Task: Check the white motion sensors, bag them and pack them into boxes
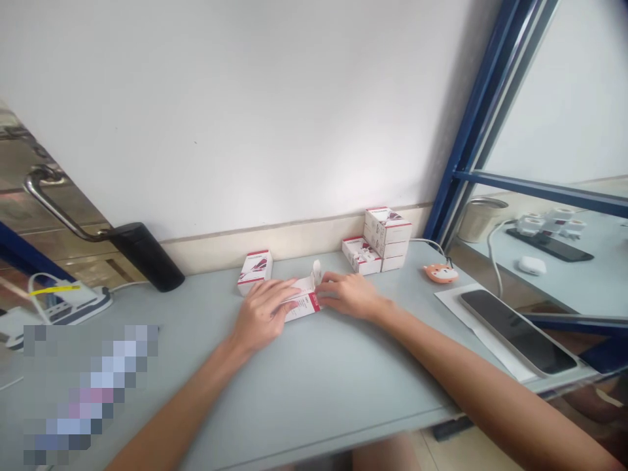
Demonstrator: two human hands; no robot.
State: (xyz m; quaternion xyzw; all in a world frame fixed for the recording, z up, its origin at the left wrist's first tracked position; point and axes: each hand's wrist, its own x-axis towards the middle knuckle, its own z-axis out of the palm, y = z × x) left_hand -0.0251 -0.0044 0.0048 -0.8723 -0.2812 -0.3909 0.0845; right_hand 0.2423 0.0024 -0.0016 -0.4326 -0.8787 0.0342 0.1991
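A small white cardboard box (305, 309) with a red end band lies on its side on the grey table (353, 379), between my two hands. My left hand (261, 315) is wrapped over its left part, fingers on top and thumb on the near face. At the box's right end, a white flap (316, 269) stands up. My right hand (350, 294) has its fingers curled around that end, beside the flap. The fingertips hide part of the opening, and what is inside cannot be seen.
Behind my left hand stands a similar box (256, 269). Several more boxes (392, 239) are stacked by the wall. A black bottle (147, 255) leans at left near a power strip (73, 302). An orange animal-shaped case (440, 273) and a phone (517, 330) on paper lie right.
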